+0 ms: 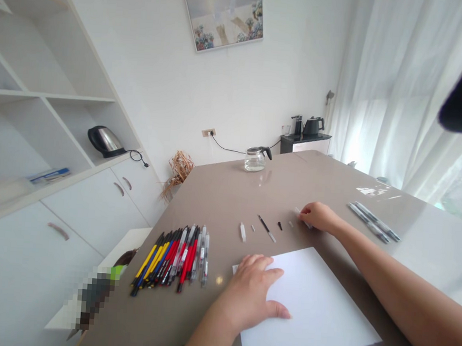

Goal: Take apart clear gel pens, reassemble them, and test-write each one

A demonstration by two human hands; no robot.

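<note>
Right hand [318, 216]: fingers bent and drawn together, tips on a translucent tube [307, 223] lying at the right end of a row of small parts. Whether the tube is clamped or only touched cannot be told; the fingers partly hide it.

Left hand [255, 288]: palm down, fingers loosely apart, thumb stretched wide; grips nothing, rests on a white paper sheet [312, 310], smooth and matt, near edge slightly ragged.

Row of parts, left of the tube, beyond the sheet, each apart from the next:
- white sleeve [243, 232], rounded, elongated;
- small white piece [253, 228], stubby;
- refill [265, 227], slender, dark for most of its length, pale toward the near end;
- black piece [280, 226], short, tapering;
- small clear piece [290, 224], too small to make out.

Pens, left group [189, 256]: many, slim, side by side, some overlapping; yellow, blue, red and clear barrels with dark fittings.

Clear pens [373, 223]: two, roughly parallel, right of the right forearm.

Table [221, 201]: brown-grey, smooth, faintly glossy.

Glass pot [254, 162]: rounded, transparent, black handle, clear liquid inside; toward the table's far edge.

Kettle [105, 141]: brushed metal and black, on a white shelf at left.

Curtain [396, 74]: sheer white, hanging in folds at right.
</note>
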